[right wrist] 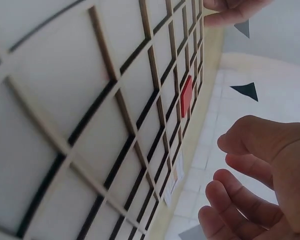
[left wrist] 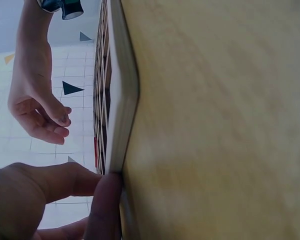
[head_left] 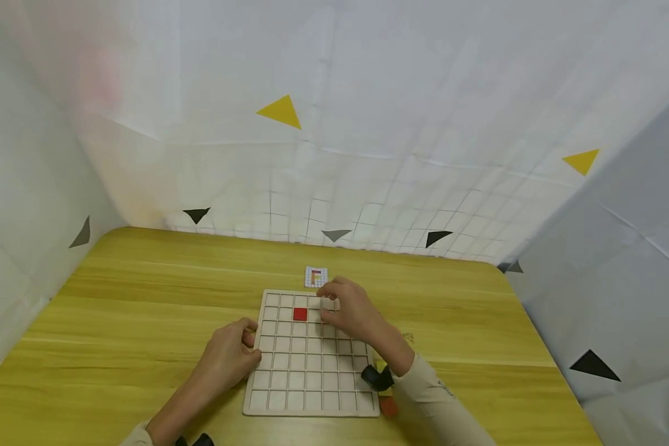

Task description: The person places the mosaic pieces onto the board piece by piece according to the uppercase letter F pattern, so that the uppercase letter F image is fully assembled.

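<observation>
A pale wooden grid board lies on the table, with one red square tile in a cell of its upper part. At the board's left edge, my left hand holds the rim with thumb and fingertip against it, as the left wrist view shows close up. Over the upper right cells hovers my right hand, fingers loosely bent. Nothing shows between its thumb and fingers in the right wrist view. The red tile also appears there, beyond several vacant cells.
Just behind the board lies a small card printed with a coloured grid pattern. Beside the board's right edge, partly under the right forearm, are an orange piece and a yellow piece. White sheeting surrounds the wooden table.
</observation>
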Motion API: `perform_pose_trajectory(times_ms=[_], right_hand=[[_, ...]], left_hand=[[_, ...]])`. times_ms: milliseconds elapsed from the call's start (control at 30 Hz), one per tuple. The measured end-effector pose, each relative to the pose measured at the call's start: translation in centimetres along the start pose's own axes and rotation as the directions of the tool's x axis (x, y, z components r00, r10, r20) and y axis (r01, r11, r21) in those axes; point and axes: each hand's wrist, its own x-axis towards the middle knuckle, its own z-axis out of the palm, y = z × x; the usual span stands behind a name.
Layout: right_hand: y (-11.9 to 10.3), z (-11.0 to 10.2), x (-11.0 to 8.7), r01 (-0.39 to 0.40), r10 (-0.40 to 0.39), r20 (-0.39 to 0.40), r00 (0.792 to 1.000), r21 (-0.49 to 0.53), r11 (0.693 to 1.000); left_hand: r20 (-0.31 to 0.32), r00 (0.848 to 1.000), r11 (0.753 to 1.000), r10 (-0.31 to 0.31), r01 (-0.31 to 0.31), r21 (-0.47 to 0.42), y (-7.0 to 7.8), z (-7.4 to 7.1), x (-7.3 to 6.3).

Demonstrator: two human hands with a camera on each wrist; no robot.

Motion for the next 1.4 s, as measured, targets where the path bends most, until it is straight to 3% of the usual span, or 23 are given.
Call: perform_pose_trajectory(times_ms=[367,667,1133,1400], right_hand=[[0.8,-0.7,-1.2,-0.043,0.043,-0.045,0.998,0.005,0.999],[1.7,-1.3,-2.3,-0.015,0.013,-0.074,0.997,-0.030,0.999],[2.6,-2.6,-3.8,-0.039,0.037,-0.074,0.997,-0.034,0.999],[3.1,-2.9,-4.7,-0.085,0.082,-0.066,0.994,-0.037,0.996]], left_hand=[[0.018,0.999,0.999,-0.035,0.036,-0.022,0.1,-0.1,-0.1],[0.017,0.999,0.999,-0.036,0.036,-0.007,0.0,-0.2,-0.1],[0.039,0.998,0.995,-0.046,0.049,-0.085,-0.2,-0.1,0.1],[0.034,0.999,0.997,-0.032,0.034,-0.064,-0.1,-0.1,0.0]])
